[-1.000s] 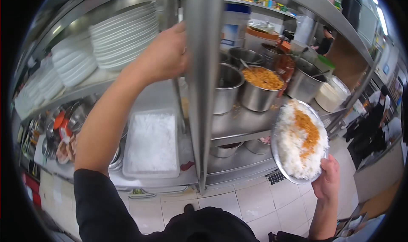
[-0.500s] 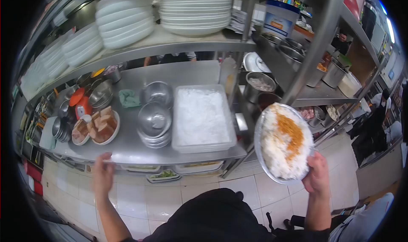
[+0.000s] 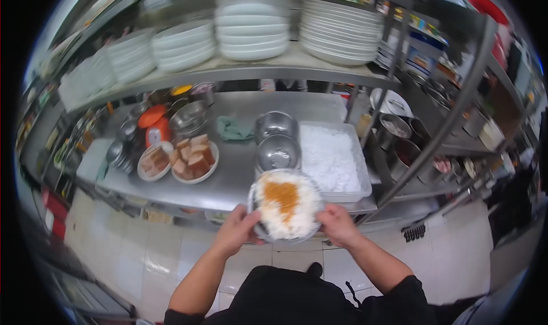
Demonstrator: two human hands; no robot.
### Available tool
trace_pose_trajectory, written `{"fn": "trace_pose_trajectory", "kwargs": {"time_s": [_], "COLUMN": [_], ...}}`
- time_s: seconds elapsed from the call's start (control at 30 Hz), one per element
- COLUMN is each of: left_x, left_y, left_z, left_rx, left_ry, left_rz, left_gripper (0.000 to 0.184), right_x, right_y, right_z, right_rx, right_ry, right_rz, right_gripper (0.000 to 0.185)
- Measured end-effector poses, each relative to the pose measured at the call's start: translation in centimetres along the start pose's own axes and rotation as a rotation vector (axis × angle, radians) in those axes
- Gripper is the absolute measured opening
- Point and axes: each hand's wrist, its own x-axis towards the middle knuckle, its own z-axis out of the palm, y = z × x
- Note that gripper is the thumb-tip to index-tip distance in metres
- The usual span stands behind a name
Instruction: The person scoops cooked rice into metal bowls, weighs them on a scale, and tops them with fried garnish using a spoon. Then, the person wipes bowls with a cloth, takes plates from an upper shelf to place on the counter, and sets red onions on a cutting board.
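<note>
A round metal bowl [image 3: 255, 228] heaped with white rice [image 3: 300, 221] is held in front of my body, just off the counter's front edge. Orange-yellow rice [image 3: 281, 196] covers the middle of the heap. My left hand [image 3: 238, 229] grips the bowl's left rim, thumb on top. At the opposite rim, my right hand [image 3: 338, 224] is closed on it. Behind the bowl stand stacked metal bowls [image 3: 278, 152] and another metal bowl [image 3: 275, 125]. A clear plastic tub [image 3: 365, 179] of white powdery stuff [image 3: 330, 158] is close behind my right hand.
Two white bowls of meat chunks [image 3: 195, 156] sit on the steel counter [image 3: 237, 179], near an orange scale [image 3: 157, 132]. A green cloth [image 3: 234, 128] lies farther back. White plates [image 3: 341, 31] and bowls [image 3: 252, 31] are stacked on the shelf above. A metal post [image 3: 439, 136] rises at right.
My right hand has brought the bowl of rice from the right to the middle. My left hand, empty before, has come in and taken hold of its left rim. The view has turned right.
</note>
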Motion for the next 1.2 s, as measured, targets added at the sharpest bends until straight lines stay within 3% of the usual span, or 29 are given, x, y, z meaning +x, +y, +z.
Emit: {"fn": "trace_pose_trajectory", "kwargs": {"time_s": [0.13,0.23,0.33,0.4,0.47,0.57,0.67,0.77,0.87,0.93,1.03,1.2], "left_x": [-0.3,-0.4,-0.9,-1.4,-2.0,-2.1,-1.8,-1.6,-1.5,-1.5,-2.6,-4.6], "left_y": [-1.2,-2.8,-4.8,-5.3,-5.1,-5.2,-5.4,-6.0,-7.7,-9.2,-9.5,-10.2], "left_z": [0.1,1.1,1.1,1.8,2.4,3.2,4.2,5.2,4.9,3.6,3.3,2.5], "left_rx": [-0.014,-0.036,-0.056,-0.090,-0.097,-0.101,-0.095,-0.093,-0.076,0.024,-0.079,-0.187], "left_ry": [0.043,0.155,0.224,0.279,0.315,0.392,0.450,0.566,0.627,0.669,0.746,0.869], "left_rz": [-0.003,-0.020,0.015,0.046,0.082,0.096,0.119,0.128,0.144,0.146,0.132,0.119], "left_gripper": [0.030,0.029,0.030,0.032,0.033,0.033,0.033,0.030,0.029,0.029,0.029,0.033], "right_x": [0.4,-1.1,-2.4,-0.8,1.6,7.7,10.1,10.6,9.7,5.2,-1.4,-5.0], "right_y": [3.2,1.9,-0.1,2.2,4.1,6.2,4.8,4.6,6.2,3.5,0.0,-8.4], "right_z": [0.4,-2.7,-10.8,-17.2,-22.0,-24.7,-24.9,-24.7,-25.8,-24.5,-25.3,-31.3], "right_rx": [-0.042,0.006,-0.782,-1.102,-1.248,-1.173,-1.291,-1.185,-1.236,-1.213,-1.144,-1.122], "right_ry": [-0.013,-0.210,-0.125,0.226,0.482,0.596,0.408,0.463,0.371,0.298,0.249,0.622], "right_rz": [0.040,0.015,-0.059,-0.068,-0.276,-0.375,-0.074,-0.078,-0.011,-0.050,-0.130,-0.477], "right_gripper": [0.012,0.013,0.016,0.015,0.022,0.025,0.029,0.028,0.024,0.021,0.015,0.013]}}
